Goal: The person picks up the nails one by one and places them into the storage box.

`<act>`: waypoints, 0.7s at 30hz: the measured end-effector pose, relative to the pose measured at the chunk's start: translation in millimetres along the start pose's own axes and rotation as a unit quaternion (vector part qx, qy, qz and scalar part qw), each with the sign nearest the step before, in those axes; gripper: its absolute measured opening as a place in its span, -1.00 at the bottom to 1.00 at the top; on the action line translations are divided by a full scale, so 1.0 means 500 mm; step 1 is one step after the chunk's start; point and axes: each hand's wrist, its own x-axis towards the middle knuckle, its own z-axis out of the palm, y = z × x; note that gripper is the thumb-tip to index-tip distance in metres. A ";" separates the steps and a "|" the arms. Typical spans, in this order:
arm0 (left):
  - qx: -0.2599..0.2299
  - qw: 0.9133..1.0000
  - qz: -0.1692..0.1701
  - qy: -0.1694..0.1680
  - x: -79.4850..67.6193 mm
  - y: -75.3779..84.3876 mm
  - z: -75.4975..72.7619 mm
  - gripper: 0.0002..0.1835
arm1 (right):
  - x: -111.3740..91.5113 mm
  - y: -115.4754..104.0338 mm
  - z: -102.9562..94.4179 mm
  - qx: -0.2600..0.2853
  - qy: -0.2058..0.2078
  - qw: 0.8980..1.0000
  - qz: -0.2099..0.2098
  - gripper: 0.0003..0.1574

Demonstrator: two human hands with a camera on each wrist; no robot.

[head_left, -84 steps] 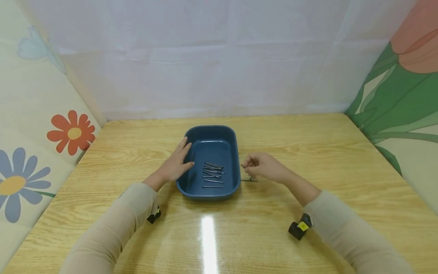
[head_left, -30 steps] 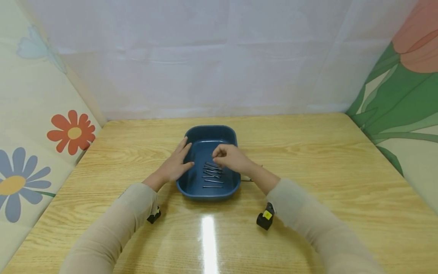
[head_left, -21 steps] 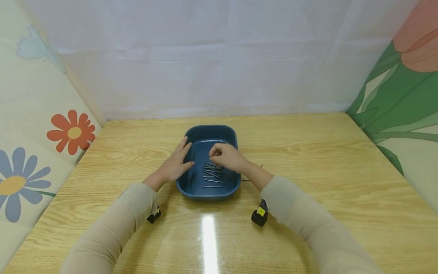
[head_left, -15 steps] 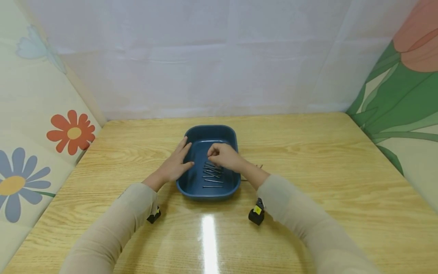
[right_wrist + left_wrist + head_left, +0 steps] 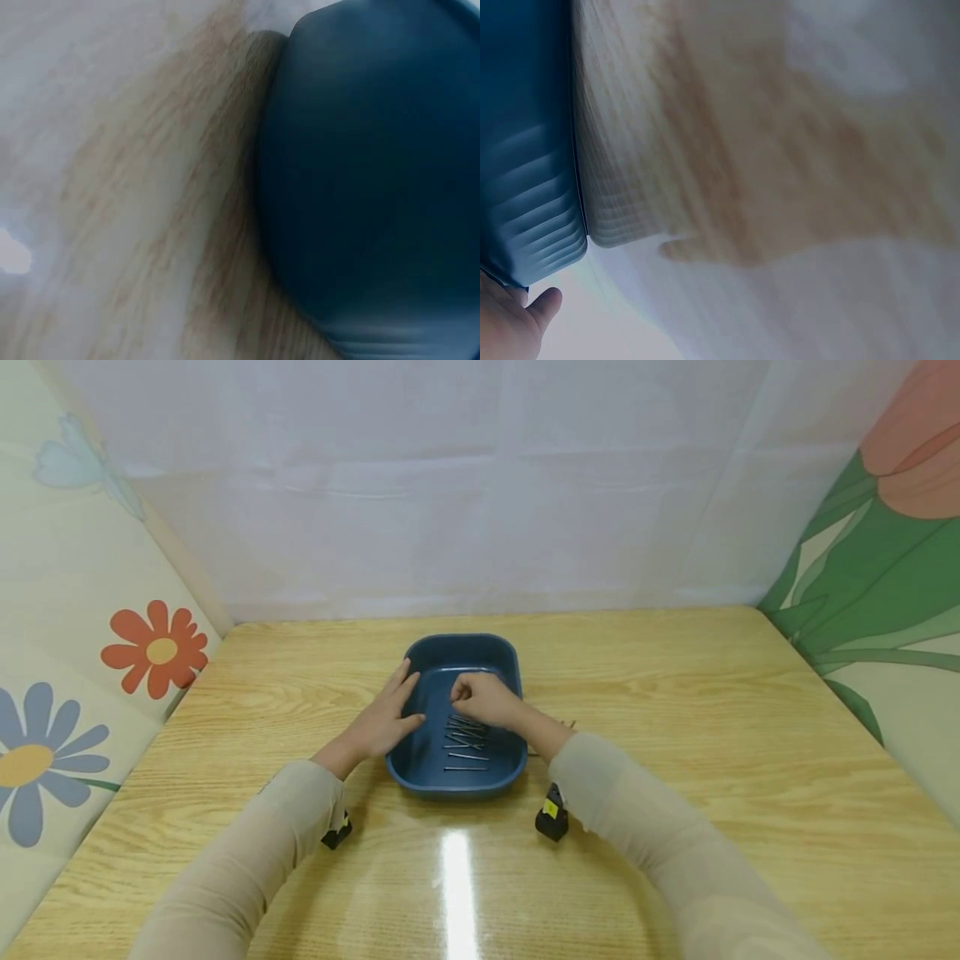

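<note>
A blue rectangular bin (image 5: 457, 792) stands on the table, with several thin metal nails (image 5: 467, 758) on its floor near the front. My left hand (image 5: 378, 722) rests on the bin's left rim, fingers straight and spread; part of the left hand (image 5: 510, 326) also shows at the bin's edge in the left wrist view. Over the bin's inside, above the nails, is my right hand (image 5: 487, 700), thumb and fingertips pinched together. The nail between them is too small or hidden to make out now. The right wrist view shows only the bin's outer wall (image 5: 367, 187) and the table.
A few more nails (image 5: 533, 754) lie on the wooden table (image 5: 675, 693) just right of the bin, partly hidden by my right forearm. White sheeting (image 5: 480, 527) hangs behind the table, and flower-printed panels stand at both sides.
My right hand has gone from the table right of the bin to over its inside, fingers still pinched, and has drifted slightly left. The left hand and bin stay put.
</note>
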 end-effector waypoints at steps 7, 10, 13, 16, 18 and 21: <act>0.003 1.000 0.005 0.001 -0.001 -0.002 0.000 -0.31 | 0.013 0.004 0.003 -0.060 -0.027 0.998 -0.008 -0.92; 0.004 1.000 0.006 0.001 -0.001 -0.002 0.000 -0.30 | 0.017 0.005 0.003 -0.079 -0.039 0.996 -0.009 -0.93; 0.003 1.000 0.005 0.002 -0.001 -0.003 0.001 -0.30 | 0.021 0.006 0.003 -0.096 -0.046 0.994 -0.014 -0.93; 0.003 1.000 0.005 0.004 0.000 -0.005 0.002 -0.30 | 0.026 0.008 0.004 -0.119 -0.051 0.991 -0.023 -0.93; 0.002 1.000 0.004 0.005 0.000 -0.006 0.002 -0.30 | 0.028 0.009 0.005 -0.136 -0.054 0.989 -0.026 -0.94; 0.001 1.000 0.001 0.004 0.000 -0.007 0.003 -0.30 | 0.031 0.010 0.007 -0.154 -0.063 0.986 -0.022 -0.94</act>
